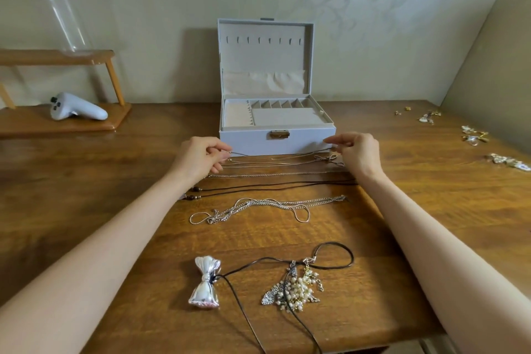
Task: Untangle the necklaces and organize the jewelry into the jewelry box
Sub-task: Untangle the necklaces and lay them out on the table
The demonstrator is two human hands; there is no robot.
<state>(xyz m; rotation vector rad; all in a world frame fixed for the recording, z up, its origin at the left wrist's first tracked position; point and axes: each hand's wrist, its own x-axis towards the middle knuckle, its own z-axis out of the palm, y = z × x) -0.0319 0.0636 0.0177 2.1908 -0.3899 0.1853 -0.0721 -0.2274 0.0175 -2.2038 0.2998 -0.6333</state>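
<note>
A white jewelry box (304, 139) stands open at the back of the table, its lid upright. My left hand (201, 156) and my right hand (356, 152) pinch the two ends of a thin chain necklace (281, 156), stretched flat just in front of the box. Below it lie a bow-charm chain (329, 158), another silver chain (275, 174) and a black cord necklace (273, 187) in straight rows. A tangle of silver chains (258, 207) lies nearer me. Closest are a silver bow pendant (205, 283) on black cord and a pearl cluster pendant (296, 287).
Small earrings and brooches (471, 135) are scattered along the table's right edge. A white game controller (76, 108) rests on a wooden shelf stand (57, 121) at the back left, with a clear glass tube (61, 11) above it. The wall runs close behind the box.
</note>
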